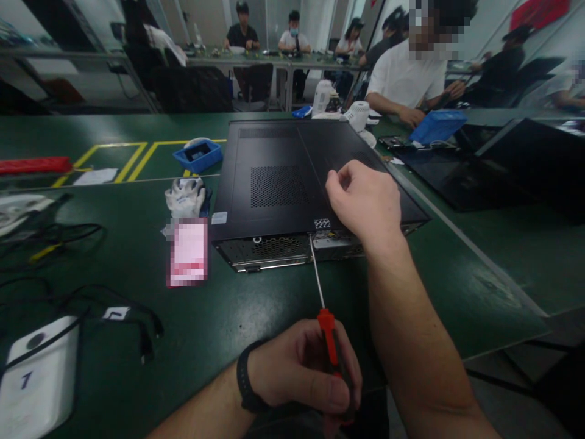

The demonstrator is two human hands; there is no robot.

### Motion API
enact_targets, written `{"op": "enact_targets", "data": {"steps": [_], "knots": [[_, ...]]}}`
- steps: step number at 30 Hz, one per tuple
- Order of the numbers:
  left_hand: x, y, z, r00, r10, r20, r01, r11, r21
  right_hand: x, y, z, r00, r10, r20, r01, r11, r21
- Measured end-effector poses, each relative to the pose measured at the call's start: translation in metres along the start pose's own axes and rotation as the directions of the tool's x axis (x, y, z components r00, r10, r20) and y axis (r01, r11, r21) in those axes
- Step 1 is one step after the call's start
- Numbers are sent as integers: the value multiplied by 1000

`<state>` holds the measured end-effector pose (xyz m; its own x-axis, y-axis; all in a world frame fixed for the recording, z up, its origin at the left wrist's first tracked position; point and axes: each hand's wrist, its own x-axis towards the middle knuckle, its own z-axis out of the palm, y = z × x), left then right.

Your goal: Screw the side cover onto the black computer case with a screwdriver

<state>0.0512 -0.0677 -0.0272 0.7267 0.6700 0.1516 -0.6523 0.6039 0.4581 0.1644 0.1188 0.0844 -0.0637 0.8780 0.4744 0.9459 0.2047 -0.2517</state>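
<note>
A black computer case (274, 146) lies flat on the green workbench, its rear panel (278, 247) facing me. My left hand (301, 372), below the near edge of the case, is closed around the handle of a red and black screwdriver (329, 335). The thin shaft points away from me, and its tip reaches the rear edge of the case near the middle. On the right part of the top cover, my right hand (368, 198) rests with its fingers curled together. Whatever those fingers may hold is hidden. A black and white patterned sticker (322, 224) shows beside that hand.
Left of the case are grey-white gloves (185, 196), a blurred pink-white packet (188, 250) and a blue tray (198, 157). Black cables (114, 299) and a white box (41, 372) lie further left. Dark panels (457, 171) are at right; a co-worker (409, 76) sits opposite.
</note>
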Motion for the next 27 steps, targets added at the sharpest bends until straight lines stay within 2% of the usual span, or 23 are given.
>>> {"op": "enact_targets", "data": {"steps": [6,13,16,22,27], "knots": [[0,-9,-6,999,19,33,-18,999,-46,0,-2,-1,1000,9,7,-9,1000,-5],[-3,-1,1,996,-86,-29,86,996,-6,0,-1,-1,1000,6,7,-5,1000,-13],[-1,-1,1,997,-55,-45,56,998,19,1,-1,-1,1000,6,8,-5,1000,-13],[0,-7,-4,1000,18,26,-18,1000,-1,-1,-1,-1,1000,1,3,-1,1000,-2],[-3,-4,-1,1000,-24,-19,23,1000,-14,-1,-1,-1,1000,-5,-2,5,1000,-4]]}}
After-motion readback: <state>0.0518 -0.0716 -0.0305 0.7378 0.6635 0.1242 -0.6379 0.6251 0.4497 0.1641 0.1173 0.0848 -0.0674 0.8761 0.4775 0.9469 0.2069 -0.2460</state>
